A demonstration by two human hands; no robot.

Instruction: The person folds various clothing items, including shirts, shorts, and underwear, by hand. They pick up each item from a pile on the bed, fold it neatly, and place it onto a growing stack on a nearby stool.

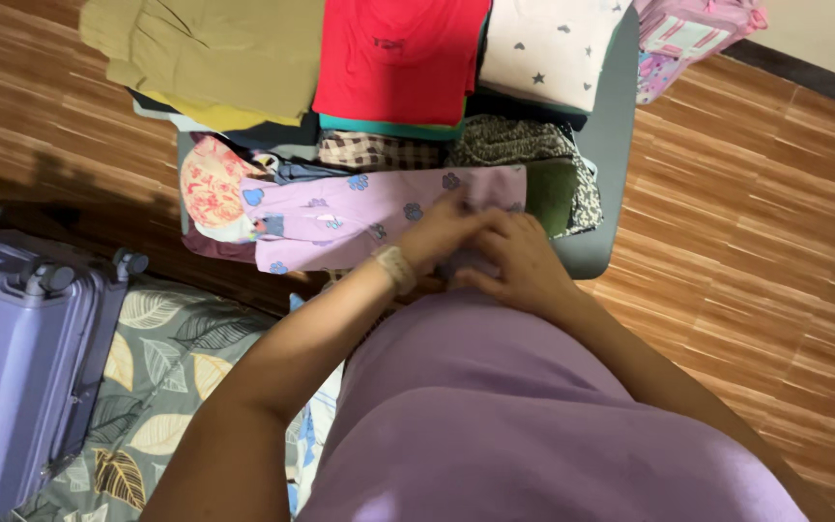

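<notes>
Both hands, left hand (446, 232) and right hand (514, 263), close their grip on the lilac printed garment (359, 217), pinning its edge flat just before the red shirt (398, 53).

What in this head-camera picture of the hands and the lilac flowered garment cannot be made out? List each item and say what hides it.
Head view:
- Near edge of the lilac flowered garment: covered by the left hand and right hand.
- Fingertips of both hands: overlapped, so any grip is unclear.
- Clothes under the red folded top: buried in the stack.
- Purple suitcase: cut off by the left edge.
- Pink bag: cut off by the top edge.
</notes>
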